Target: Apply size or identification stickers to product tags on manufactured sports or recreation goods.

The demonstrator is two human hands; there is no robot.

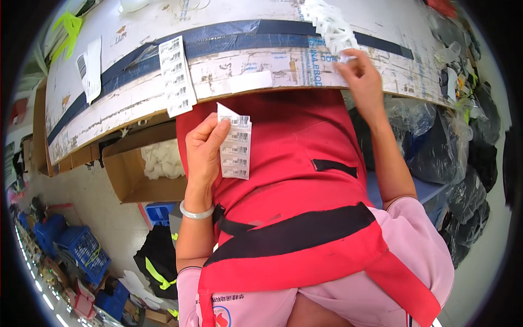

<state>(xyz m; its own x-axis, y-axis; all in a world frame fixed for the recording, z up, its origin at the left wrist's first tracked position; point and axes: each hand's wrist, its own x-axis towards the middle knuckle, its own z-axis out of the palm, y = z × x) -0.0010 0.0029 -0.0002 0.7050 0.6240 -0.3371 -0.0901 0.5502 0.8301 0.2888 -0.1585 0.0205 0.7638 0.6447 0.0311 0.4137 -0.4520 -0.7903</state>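
Worn and taped, the white worktable ran across the room above a red apron. Against that apron the left hand stood upright, thumb and fingers pinched on a strip of barcode labels, white and hanging straight. The right hand reached up to the table edge, fingertips closed on a pile of small white tags. Another label sheet lay nearby.

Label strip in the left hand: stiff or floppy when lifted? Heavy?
The label strip looks thin and probably floppy: the left hand pinches one edge and its top corner bends. It is likely very light, since a finger pinch carries it. The similar strip on the table overhangs the edge, so a push would probably slide it.
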